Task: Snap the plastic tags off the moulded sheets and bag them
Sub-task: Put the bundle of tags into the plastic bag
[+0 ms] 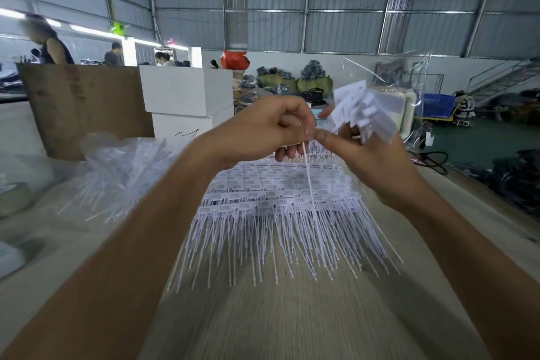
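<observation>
Left hand (271,126) pinching tag (309,178), right hand (362,152) gripping bundle (362,109)

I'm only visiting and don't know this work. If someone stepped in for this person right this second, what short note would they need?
Left hand: pinches the top of one tag, its thin tail hanging down.
Right hand: holds a bunch of loose tags.
Moulded sheets: stacked on the table under both hands, tails pointing towards the person.
Clear bags with tags inside lie to the left.
Done: a handful snapped off, some bagged.
Left: most of the stack, then bag the bunch.
</observation>
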Demonstrator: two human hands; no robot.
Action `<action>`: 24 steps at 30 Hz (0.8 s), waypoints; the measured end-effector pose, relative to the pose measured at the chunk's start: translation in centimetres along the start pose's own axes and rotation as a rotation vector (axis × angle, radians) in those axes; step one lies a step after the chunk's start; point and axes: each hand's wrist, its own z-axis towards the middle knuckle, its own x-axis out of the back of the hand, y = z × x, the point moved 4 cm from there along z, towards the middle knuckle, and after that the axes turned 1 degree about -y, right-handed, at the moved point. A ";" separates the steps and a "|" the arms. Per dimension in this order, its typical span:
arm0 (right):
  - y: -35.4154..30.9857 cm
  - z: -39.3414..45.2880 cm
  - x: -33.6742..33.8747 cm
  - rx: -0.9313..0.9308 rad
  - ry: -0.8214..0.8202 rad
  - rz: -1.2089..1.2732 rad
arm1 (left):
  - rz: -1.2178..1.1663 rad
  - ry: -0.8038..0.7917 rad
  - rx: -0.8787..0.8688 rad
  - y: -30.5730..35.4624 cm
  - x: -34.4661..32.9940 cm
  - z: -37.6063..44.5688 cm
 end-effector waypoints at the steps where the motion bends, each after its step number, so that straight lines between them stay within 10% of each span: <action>1: 0.1 0.1 0.1 -0.022 -0.008 0.083 | -0.016 0.009 -0.012 0.1 0.0 0.0; 24: 3.3 -0.8 -0.2 -0.415 -0.039 -0.030 | -0.033 0.115 -0.049 -0.2 -0.6 0.5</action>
